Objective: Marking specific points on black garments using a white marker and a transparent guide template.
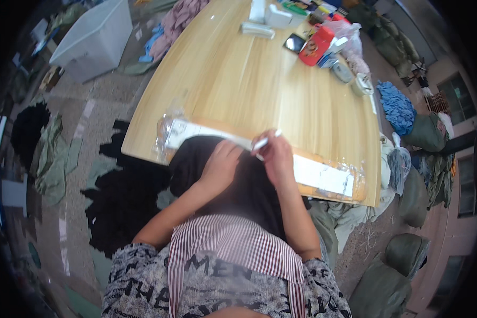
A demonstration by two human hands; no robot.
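A piece of black cloth (249,183) lies over my lap and up against the front edge of the table. My left hand (221,165) is closed on the upper part of this cloth, its fingertips bent into the fabric. Just right of it, my right hand (278,160) grips a slim white tool (262,142); its kind is blurred and partly covered by the fingers. Behind both hands, a long white paper strip (323,176) runs along the table's near edge under clear plastic, its middle hidden by my hands and the cloth.
The wooden table (233,79) stretches away ahead. At its far right sit a red packet (316,46), a phone (294,42), a white cup (362,85) and other small items. A white bin (98,42) stands far left. Black cloth heaps (124,204) lie left, stuffed green sacks (381,289) right.
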